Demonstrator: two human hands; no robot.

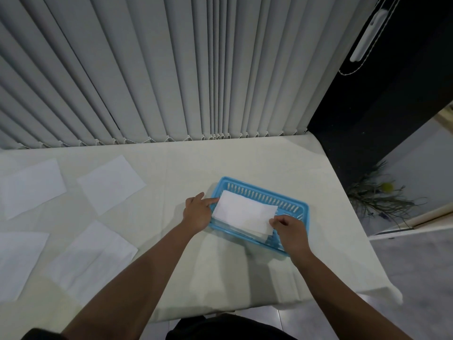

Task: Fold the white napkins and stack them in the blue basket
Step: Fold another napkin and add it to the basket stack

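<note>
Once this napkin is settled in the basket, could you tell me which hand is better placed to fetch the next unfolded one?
Probably the left hand: the unfolded napkins all lie to its left, while the right hand would reach across the blue basket.
</note>
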